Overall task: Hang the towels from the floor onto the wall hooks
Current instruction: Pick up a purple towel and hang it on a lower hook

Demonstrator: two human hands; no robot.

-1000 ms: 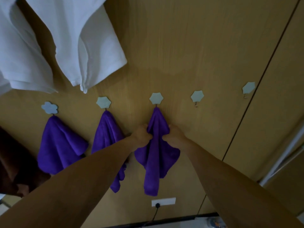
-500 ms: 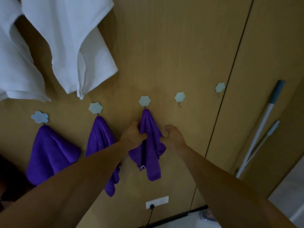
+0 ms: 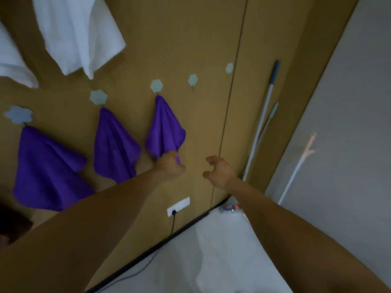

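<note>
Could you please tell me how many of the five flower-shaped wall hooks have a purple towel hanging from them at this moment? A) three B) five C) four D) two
A: counting from the left, the first purple towel, second purple towel and third purple towel each hang from a hook, while the fourth hook and fifth hook are bare.

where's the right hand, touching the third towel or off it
Apart. The head view shows bare wall between the right hand and the third towel; only the left hand grips its lower corner.
</note>
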